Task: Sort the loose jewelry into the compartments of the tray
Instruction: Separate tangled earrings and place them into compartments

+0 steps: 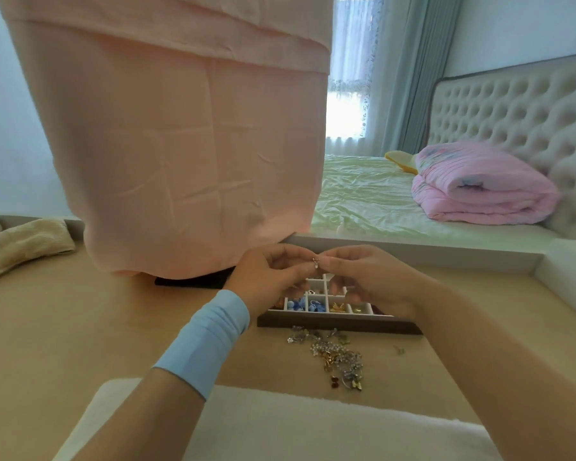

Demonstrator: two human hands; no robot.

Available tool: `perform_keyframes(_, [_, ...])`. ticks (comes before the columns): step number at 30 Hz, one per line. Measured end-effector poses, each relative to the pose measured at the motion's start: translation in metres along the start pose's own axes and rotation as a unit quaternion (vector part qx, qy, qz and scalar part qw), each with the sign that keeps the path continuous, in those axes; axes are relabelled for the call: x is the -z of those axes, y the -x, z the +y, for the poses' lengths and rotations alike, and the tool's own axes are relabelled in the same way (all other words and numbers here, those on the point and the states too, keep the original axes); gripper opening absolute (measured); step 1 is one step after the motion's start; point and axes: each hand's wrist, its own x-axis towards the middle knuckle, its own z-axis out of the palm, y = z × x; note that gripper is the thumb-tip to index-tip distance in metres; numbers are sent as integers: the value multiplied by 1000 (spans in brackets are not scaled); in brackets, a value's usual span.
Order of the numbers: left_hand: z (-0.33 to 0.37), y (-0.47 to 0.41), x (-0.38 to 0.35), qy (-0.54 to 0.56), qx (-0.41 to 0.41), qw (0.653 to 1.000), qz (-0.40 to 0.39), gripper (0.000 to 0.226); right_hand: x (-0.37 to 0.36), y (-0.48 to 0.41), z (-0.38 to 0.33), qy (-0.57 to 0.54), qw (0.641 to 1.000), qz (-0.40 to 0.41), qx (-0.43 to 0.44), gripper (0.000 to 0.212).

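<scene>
A pink cloth drapes something at the bench's far edge. In front of it the compartment tray lies long axis left to right, blue beads in its near row. A loose jewelry pile trails from the tray's near wall toward the person. Above the tray, the left hand and right hand meet, both grips pinched on a small silver piece; its direction cannot be told.

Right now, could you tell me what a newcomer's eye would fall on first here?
A large pink cloth hangs over the table's far left. Below it, the left hand and right hand pinch a small silver piece above the tray, with loose jewelry heaped just before it.
</scene>
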Motion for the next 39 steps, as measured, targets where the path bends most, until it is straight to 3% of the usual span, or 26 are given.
perform_keyframes(7, [11, -29, -16, 28, 9, 999, -14, 9, 21, -2, -8, 89, 986, 111, 83, 11])
perform_keyframes(12, [19, -53, -11, -15, 9, 999, -39, 12, 31, -16, -17, 149, 967, 159, 130, 7])
perform_keyframes(17, [8, -69, -6, -26, 17, 999, -27, 13, 34, -32, -18, 214, 952, 156, 155, 7])
perform_keyframes(21, [-11, -77, -3, -65, 7, 998, -21, 15, 37, -49, -7, 292, 939, 137, 119, 11])
perform_keyframes(26, [-39, -88, 12, -289, -22, 957, -15, 17, 46, -64, 12, 457, 881, 109, 55, 8])
perform_keyframes(30, [-43, -89, 5, -372, -38, 927, -26, 16, 44, -66, 15, 542, 834, 93, 50, 8])
perform_keyframes(34, [-45, -89, -5, -438, -57, 893, -85, 34, 35, -69, 17, 641, 761, 86, 57, 9])
perform_keyframes(39, [-45, -86, -10, -496, -49, 859, -118, 44, 27, -73, 24, 677, 725, 106, 73, 13])
